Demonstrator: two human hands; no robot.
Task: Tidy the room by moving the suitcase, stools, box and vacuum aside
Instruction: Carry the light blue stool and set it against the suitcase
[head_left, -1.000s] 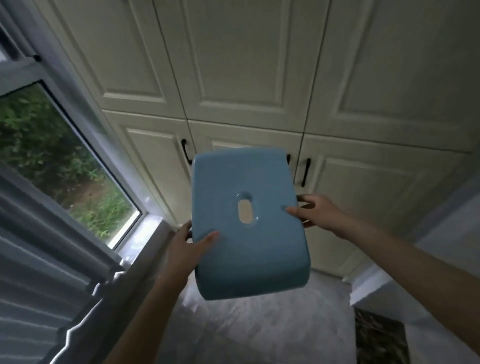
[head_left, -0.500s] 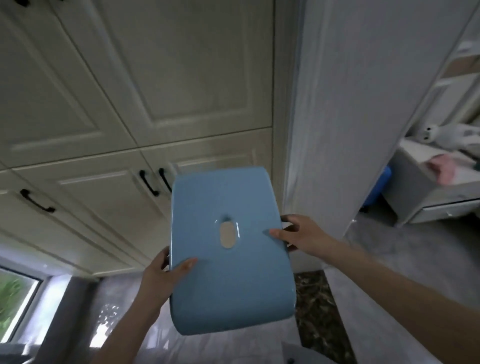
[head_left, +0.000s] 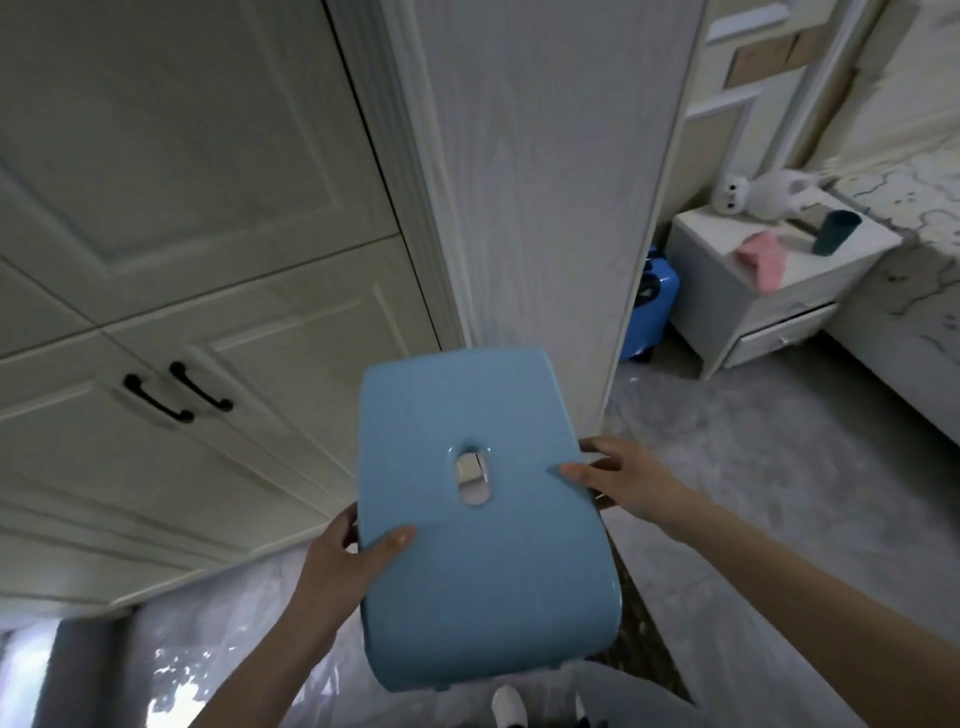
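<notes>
Blue glossy stool (head_left: 483, 561) (oval slot mid-seat) gripped at its edges by left hand (head_left: 353, 556) and right hand (head_left: 621, 480).

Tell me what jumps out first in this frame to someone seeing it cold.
The light blue stool, held up at centre frame with its slotted seat facing the camera, the left hand and right hand each with a grip on one side edge. Next, the bright blue suitcase tucked between the white wardrobe side panel and the nightstand at right, which carries a plush toy.
</notes>
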